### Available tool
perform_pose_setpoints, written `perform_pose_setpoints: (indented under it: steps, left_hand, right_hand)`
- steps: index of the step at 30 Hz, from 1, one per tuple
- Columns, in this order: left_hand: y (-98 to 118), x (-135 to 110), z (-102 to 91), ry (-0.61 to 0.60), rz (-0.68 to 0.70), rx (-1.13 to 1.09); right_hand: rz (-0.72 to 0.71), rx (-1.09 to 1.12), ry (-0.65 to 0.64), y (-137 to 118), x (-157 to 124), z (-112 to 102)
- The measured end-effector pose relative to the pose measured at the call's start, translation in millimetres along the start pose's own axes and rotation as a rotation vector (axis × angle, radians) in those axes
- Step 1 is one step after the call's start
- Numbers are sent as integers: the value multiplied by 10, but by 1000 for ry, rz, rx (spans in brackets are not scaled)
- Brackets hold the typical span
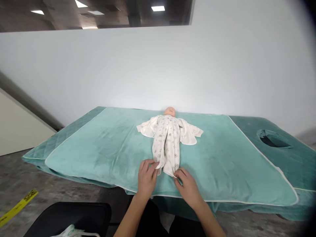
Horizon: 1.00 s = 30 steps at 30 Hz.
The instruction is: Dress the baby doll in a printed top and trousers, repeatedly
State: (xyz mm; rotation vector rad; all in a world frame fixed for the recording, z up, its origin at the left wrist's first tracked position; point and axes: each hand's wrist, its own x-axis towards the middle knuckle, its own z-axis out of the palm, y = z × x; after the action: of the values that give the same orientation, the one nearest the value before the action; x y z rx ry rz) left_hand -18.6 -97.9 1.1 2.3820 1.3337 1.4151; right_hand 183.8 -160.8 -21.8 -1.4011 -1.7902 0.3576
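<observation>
A baby doll [170, 111] lies on its back on a green bed, its head toward the wall. White patterned baby pants [168, 135] lie lengthwise over its front, the legs pointing toward me. Beneath them a white baby shirt [190, 131] is spread open, with its sleeves out to both sides. My left hand [147, 176] pinches the hem of the left pant leg. At the other hem, my right hand [187, 186] is closed on the cuff of the right leg. The doll's body and legs are hidden under the cloth.
The bed has a light green cover [98, 148] with white piping. On the right, the darker bedding has a face hole [274, 140]. A black chair [74, 214] with some white cloth [74, 232] stands at lower left. Yellow tape [18, 208] marks the floor. A white wall [123, 69] rises behind.
</observation>
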Motion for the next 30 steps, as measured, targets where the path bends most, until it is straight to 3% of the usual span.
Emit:
perform_pose_setpoints:
  steps: [5,9,14,17,19,22,24,27,30]
  left_hand:
    - [54,128,-80,5,-251,-184]
    - [22,144,-33,-88,-195,-227]
    - [30,50,-127,-168,-105,-255]
    - [-56,11,-204,-259,-131,-325]
    - [-218,19,-168,-281,-174,-344]
    - [-602,139,63,-235,-207,-210]
    - [-883,303,301,-225,-187,-27]
    - [-1203,619,670,-285,-123,221]
    - [-1341,923,941,-373,-4,315]
  right_hand:
    - [-32,-47,115,-256,209,-75]
    - [0,-91,95,-483,473,110]
    - [60,-199,50,-395,504,473]
    - [-8,-163,3,-348,363,481]
    - [-57,-62,-97,-310,290,380]
    - [-44,75,-218,-111,331,147]
    - [22,23,-134,139,486,-1]
    - [84,-193,118,563,849,-112]
    - [28,-374,127,850,1221,-54]
